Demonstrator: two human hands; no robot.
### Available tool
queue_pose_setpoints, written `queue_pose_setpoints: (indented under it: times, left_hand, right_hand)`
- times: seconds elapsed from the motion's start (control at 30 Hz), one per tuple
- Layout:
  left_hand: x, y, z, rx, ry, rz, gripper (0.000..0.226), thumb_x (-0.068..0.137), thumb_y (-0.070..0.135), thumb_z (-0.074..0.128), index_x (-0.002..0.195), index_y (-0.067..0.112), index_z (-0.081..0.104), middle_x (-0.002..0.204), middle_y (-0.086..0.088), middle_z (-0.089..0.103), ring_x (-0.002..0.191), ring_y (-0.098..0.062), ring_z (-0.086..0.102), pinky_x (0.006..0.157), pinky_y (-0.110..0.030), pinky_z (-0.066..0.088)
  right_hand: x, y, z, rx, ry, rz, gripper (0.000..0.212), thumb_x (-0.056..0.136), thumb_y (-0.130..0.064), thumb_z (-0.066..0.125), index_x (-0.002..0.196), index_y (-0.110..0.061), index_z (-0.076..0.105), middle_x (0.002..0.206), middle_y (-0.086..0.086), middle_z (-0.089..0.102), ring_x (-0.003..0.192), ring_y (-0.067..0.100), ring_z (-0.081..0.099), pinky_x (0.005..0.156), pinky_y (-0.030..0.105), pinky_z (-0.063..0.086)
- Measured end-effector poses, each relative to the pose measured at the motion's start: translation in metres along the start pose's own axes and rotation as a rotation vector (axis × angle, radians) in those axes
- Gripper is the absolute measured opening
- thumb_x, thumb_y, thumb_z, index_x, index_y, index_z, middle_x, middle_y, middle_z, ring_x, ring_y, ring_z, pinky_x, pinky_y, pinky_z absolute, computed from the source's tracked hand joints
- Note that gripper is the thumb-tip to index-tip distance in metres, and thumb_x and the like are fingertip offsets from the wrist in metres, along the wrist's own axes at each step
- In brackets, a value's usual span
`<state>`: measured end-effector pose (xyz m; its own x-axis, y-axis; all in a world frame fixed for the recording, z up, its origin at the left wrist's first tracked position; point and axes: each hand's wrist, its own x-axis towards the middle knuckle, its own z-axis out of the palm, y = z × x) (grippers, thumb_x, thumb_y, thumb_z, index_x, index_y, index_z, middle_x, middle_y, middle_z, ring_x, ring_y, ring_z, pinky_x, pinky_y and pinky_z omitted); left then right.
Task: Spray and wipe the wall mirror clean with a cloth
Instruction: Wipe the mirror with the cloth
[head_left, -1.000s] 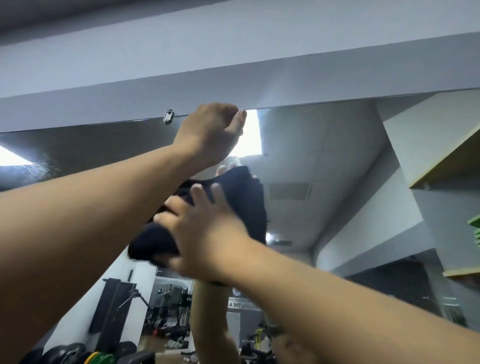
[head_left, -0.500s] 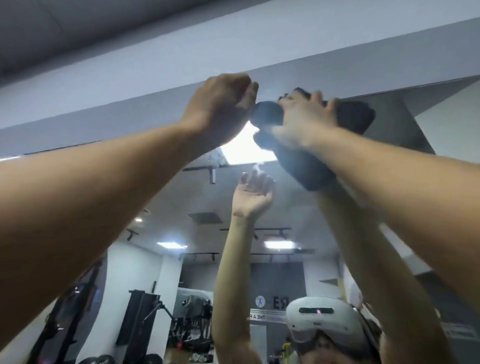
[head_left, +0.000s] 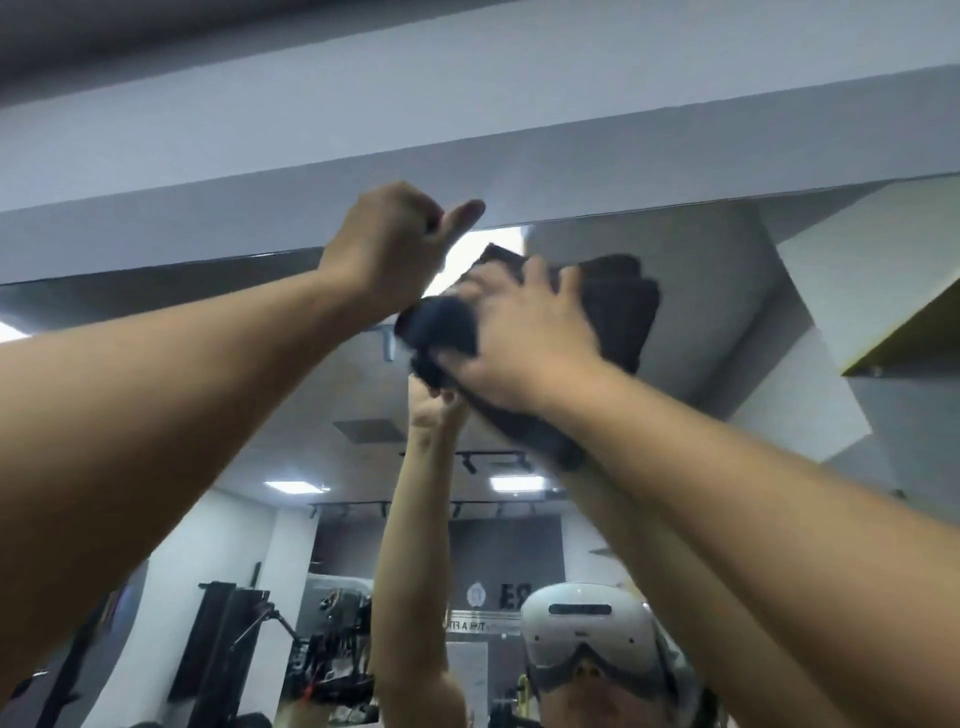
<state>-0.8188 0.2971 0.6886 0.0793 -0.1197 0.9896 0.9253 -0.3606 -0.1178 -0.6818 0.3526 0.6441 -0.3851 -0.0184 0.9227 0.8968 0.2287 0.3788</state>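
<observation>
dark cloth (head_left: 621, 306) flat on mirror (head_left: 701, 291), tilted

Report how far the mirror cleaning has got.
Done: cannot tell; no spray film shows on the glass. In hand: the right hand presses a dark folded cloth against the wall mirror near its top edge; the left hand, curled, is raised beside it. Left: the lower mirror.

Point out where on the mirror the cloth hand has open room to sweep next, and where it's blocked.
Open glass lies right of the cloth, up to the mirror top edge, and lower left under the left forearm. Crowded at top centre: the left hand sits curled right beside the right hand, which presses the cloth on the glass.
</observation>
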Motion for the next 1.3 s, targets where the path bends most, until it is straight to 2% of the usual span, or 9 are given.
queue_pose_setpoints:
  times: [0.1, 0.23, 0.4, 0.63, 0.83, 0.97, 1.03, 1.13, 1.3]
  left_hand:
    - [-0.001, 0.007, 0.002, -0.012, -0.027, -0.016, 0.070, 0.107, 0.054, 0.043, 0.052, 0.011, 0.034, 0.052, -0.008, 0.035, 0.050, -0.026, 0.030, 0.054, -0.037, 0.023]
    - [-0.007, 0.015, 0.009, -0.028, -0.036, -0.036, 0.070, 0.109, 0.052, 0.036, 0.051, 0.013, 0.032, 0.050, -0.005, 0.034, 0.048, -0.024, 0.030, 0.053, -0.034, 0.020]
    - [-0.011, 0.018, 0.010, 0.034, 0.030, -0.034, 0.066, 0.111, 0.046, 0.033, 0.054, 0.013, 0.034, 0.052, -0.005, 0.038, 0.050, -0.025, 0.034, 0.053, -0.033, 0.020]
    - [-0.007, -0.007, 0.002, 0.161, 0.098, -0.050, 0.048, 0.111, 0.036, 0.033, 0.076, 0.011, 0.056, 0.071, -0.005, 0.056, 0.071, -0.031, 0.052, 0.057, -0.035, 0.027]
    - [-0.010, -0.039, -0.010, 0.093, -0.016, -0.131, 0.025, 0.102, 0.019, 0.044, 0.105, 0.018, 0.069, 0.084, 0.001, 0.060, 0.074, -0.029, 0.054, 0.068, -0.033, 0.036]
    - [-0.013, -0.044, -0.013, 0.080, -0.058, -0.072, 0.023, 0.102, 0.019, 0.044, 0.108, 0.021, 0.066, 0.093, 0.001, 0.062, 0.059, -0.012, 0.049, 0.057, -0.030, 0.037]
    - [-0.011, -0.047, -0.015, 0.044, -0.028, -0.016, 0.022, 0.103, 0.017, 0.045, 0.106, 0.019, 0.066, 0.097, 0.001, 0.064, 0.067, -0.019, 0.054, 0.058, -0.031, 0.040]
    - [-0.001, -0.056, -0.020, 0.021, -0.010, 0.077, 0.021, 0.099, 0.016, 0.045, 0.102, 0.017, 0.066, 0.104, -0.001, 0.068, 0.091, -0.028, 0.060, 0.075, -0.039, 0.047]
    - [0.007, -0.074, -0.036, 0.061, -0.009, 0.192, 0.025, 0.094, 0.025, 0.044, 0.101, 0.016, 0.066, 0.101, -0.007, 0.070, 0.093, -0.032, 0.060, 0.078, -0.041, 0.050]
  right_hand:
    - [-0.045, -0.044, 0.006, 0.050, -0.056, -0.245, 0.071, 0.088, -0.073, 0.047, 0.146, -0.033, 0.040, 0.156, -0.001, 0.034, 0.140, 0.038, 0.025, 0.113, 0.063, 0.013]
    - [-0.089, -0.071, 0.019, 0.031, -0.099, -0.443, 0.071, 0.087, -0.072, 0.052, 0.143, -0.028, 0.046, 0.154, 0.000, 0.037, 0.137, 0.041, 0.030, 0.112, 0.063, 0.015]
    - [-0.092, -0.067, 0.021, 0.069, -0.079, -0.460, 0.069, 0.082, -0.068, 0.059, 0.138, -0.029, 0.052, 0.150, -0.003, 0.043, 0.131, 0.037, 0.038, 0.110, 0.058, 0.023]
    - [-0.081, -0.065, 0.017, 0.080, -0.130, -0.467, 0.070, 0.087, -0.061, 0.054, 0.147, -0.026, 0.044, 0.160, 0.000, 0.032, 0.139, 0.036, 0.028, 0.114, 0.060, 0.014]
    - [-0.064, -0.069, 0.017, 0.050, -0.142, -0.420, 0.071, 0.091, -0.063, 0.047, 0.152, -0.029, 0.036, 0.162, -0.001, 0.028, 0.141, 0.035, 0.024, 0.113, 0.059, 0.014]
    - [-0.031, -0.068, 0.016, 0.038, -0.116, -0.348, 0.070, 0.089, -0.064, 0.048, 0.151, -0.032, 0.036, 0.160, -0.003, 0.029, 0.140, 0.032, 0.027, 0.113, 0.057, 0.017]
    - [-0.010, -0.066, 0.017, 0.047, -0.096, -0.282, 0.068, 0.090, -0.064, 0.048, 0.149, -0.033, 0.037, 0.158, -0.004, 0.032, 0.139, 0.029, 0.028, 0.113, 0.056, 0.019]
    - [0.027, -0.055, 0.014, 0.075, -0.053, -0.149, 0.064, 0.090, -0.061, 0.047, 0.146, -0.032, 0.040, 0.154, -0.004, 0.036, 0.137, 0.029, 0.031, 0.112, 0.056, 0.022]
    - [0.085, -0.031, 0.012, 0.023, -0.008, 0.152, 0.062, 0.093, -0.055, 0.045, 0.149, -0.028, 0.038, 0.157, 0.001, 0.033, 0.141, 0.036, 0.029, 0.112, 0.058, 0.021]
